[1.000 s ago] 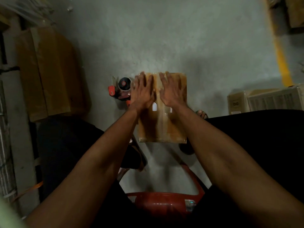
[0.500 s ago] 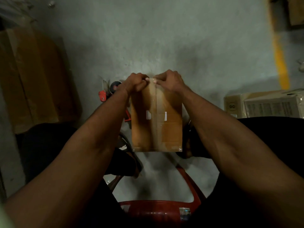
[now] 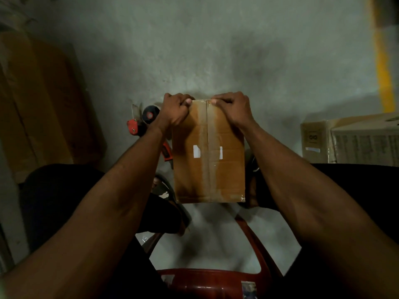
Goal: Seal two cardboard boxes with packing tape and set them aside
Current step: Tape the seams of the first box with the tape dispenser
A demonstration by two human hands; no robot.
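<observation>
Nearest me I see the red stool [image 3: 207, 279] rim, low between the knees. Beyond it the cardboard box [image 3: 209, 152] sits on the concrete floor [image 3: 216, 50], a strip of packing tape [image 3: 205, 147] running down its centre seam (two small white patches flank it). At the box's far edge, my left hand [image 3: 174, 111] and right hand [image 3: 233, 108] curl over the top corners, thumbs pressing the tape end. The tape dispenser [image 3: 144, 119] lies just left of the left hand.
</observation>
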